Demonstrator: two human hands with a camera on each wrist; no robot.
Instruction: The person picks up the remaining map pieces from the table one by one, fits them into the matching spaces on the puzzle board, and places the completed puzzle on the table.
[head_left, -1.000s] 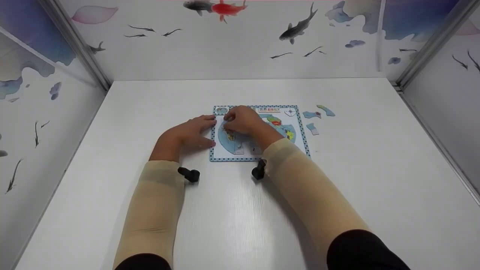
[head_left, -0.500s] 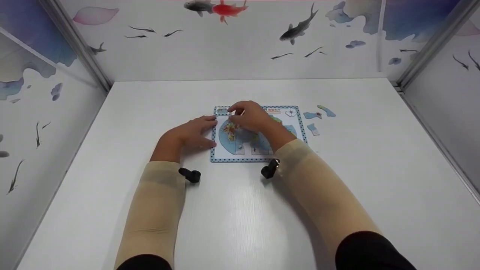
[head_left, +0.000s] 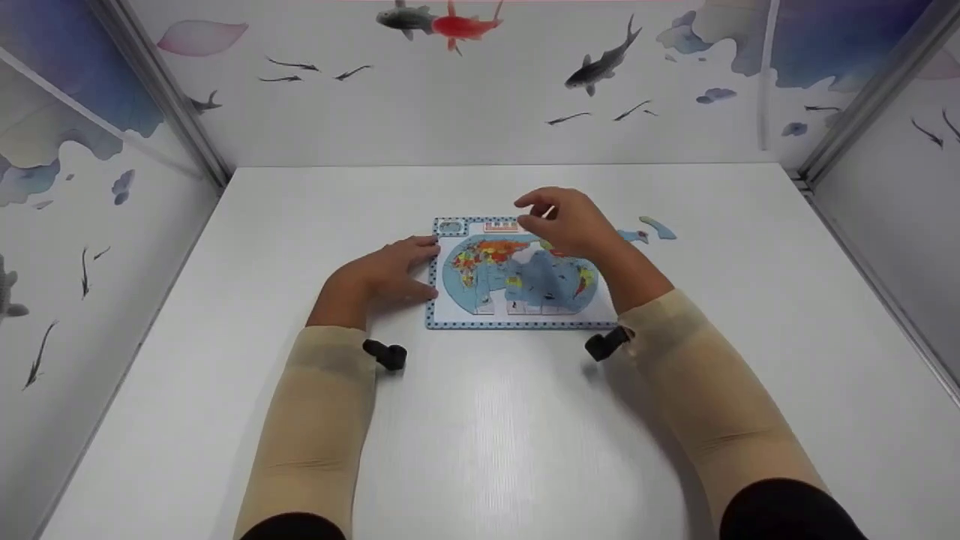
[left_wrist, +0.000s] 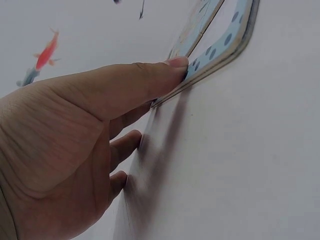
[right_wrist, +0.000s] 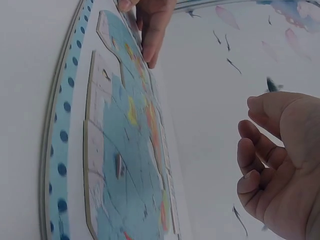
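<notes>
A world map jigsaw puzzle (head_left: pixel 487 252) lies on the table in a board with a blue dotted border (head_left: pixel 517 325). Pale gaps show among its pieces at the top middle and the bottom. My left hand (head_left: pixel 382 271) rests at the board's left edge. In the left wrist view its thumb (left_wrist: pixel 150 82) presses on the dotted rim, the other fingers extended beside it. Raised over the board's upper right is my right hand (head_left: pixel 574 221), covering that corner. Its loosely bent fingers (right_wrist: pixel 250 152) hold nothing in the right wrist view.
Right of the board lie a curved loose puzzle piece (head_left: pixel 658 228) and a blue one (head_left: pixel 637 235), partly behind the right wrist. White panels printed with fish (head_left: pixel 604 64) enclose the table (head_left: pixel 480 420) at the back and sides.
My right hand has lifted off the left part of the map and moved right, uncovering the orange and red pieces there. The left hand stays at the board's edge.
</notes>
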